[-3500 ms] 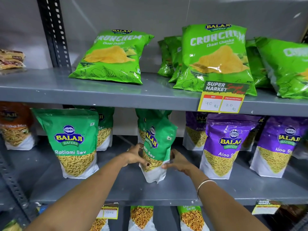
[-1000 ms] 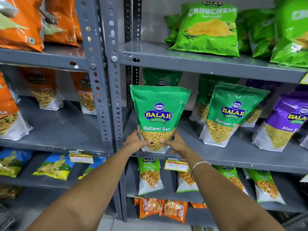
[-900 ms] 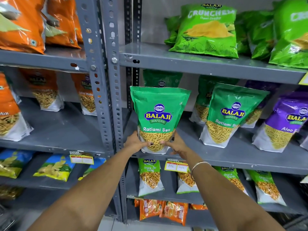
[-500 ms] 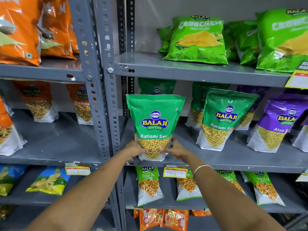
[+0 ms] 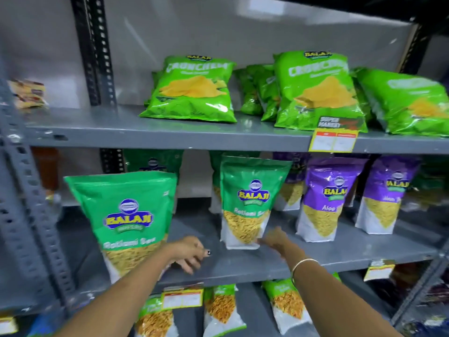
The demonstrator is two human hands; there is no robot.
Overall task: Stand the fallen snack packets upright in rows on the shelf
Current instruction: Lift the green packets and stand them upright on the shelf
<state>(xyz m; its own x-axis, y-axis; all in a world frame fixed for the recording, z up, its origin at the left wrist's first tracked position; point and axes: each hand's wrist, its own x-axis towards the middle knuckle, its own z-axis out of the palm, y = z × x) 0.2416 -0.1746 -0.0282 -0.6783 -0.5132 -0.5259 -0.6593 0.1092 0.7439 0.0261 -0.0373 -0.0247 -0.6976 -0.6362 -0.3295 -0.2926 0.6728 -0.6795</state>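
A green Balaji Ratlami Sev packet stands upright at the left front of the grey middle shelf. A second green Ratlami Sev packet stands to its right, with more green packets behind both. My left hand hovers with spread fingers over bare shelf between the two packets, holding nothing. My right hand, blurred, reaches to the lower right corner of the second packet with its fingers stretched out against it.
Two purple Aloo Sev packets stand further right. Light-green Crunchem bags lean on the upper shelf above a yellow price tag. A perforated grey post bounds the left. Small packets fill the shelf below.
Both hands have let go of the left green packet, which now stands alone. They moved right, and the view swung right and closer to the shelf.
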